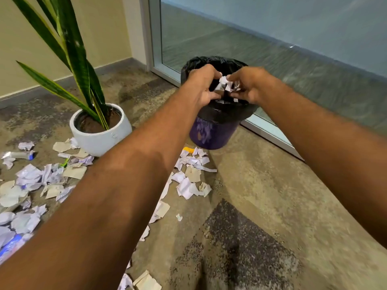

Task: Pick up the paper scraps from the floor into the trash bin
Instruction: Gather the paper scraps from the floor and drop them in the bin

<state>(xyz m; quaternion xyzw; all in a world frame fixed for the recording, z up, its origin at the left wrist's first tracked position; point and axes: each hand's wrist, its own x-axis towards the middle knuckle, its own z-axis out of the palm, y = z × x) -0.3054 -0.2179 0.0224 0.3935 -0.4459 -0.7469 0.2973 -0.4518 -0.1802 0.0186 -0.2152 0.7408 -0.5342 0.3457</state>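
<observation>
**Hands.** Left hand and right hand, both directly above the mouth of the trash bin. Fingers of each were curled and pinching one shared wad, the held scraps, between them.

**Held scraps.** White, crumpled, over the bin's opening and clear of its rim. The wad was bunched, with no clear long axis. One thin strip hung from it, pointing down toward the bin's near rim.

**Trash bin.** Purple, upright, mouth up, long axis vertical. The black bin liner was folded over the rim.

**Floor scraps**. Many pieces lay flat on the floor, from the foot of the bin toward the viewer and to the bin's left. By this count the task was far from done.

**Other.** White plant pot left of the bin; glass door just behind the bin.

**Risks, as judged.**
- The hanging strip sat close to the near rim, so a release there could drop it outside the bin.
- If the two hands let go unevenly, the wad could split and light pieces drift past the rim.
- A hand pressing on the liner's edge could pull it inward or rock the bin.
</observation>
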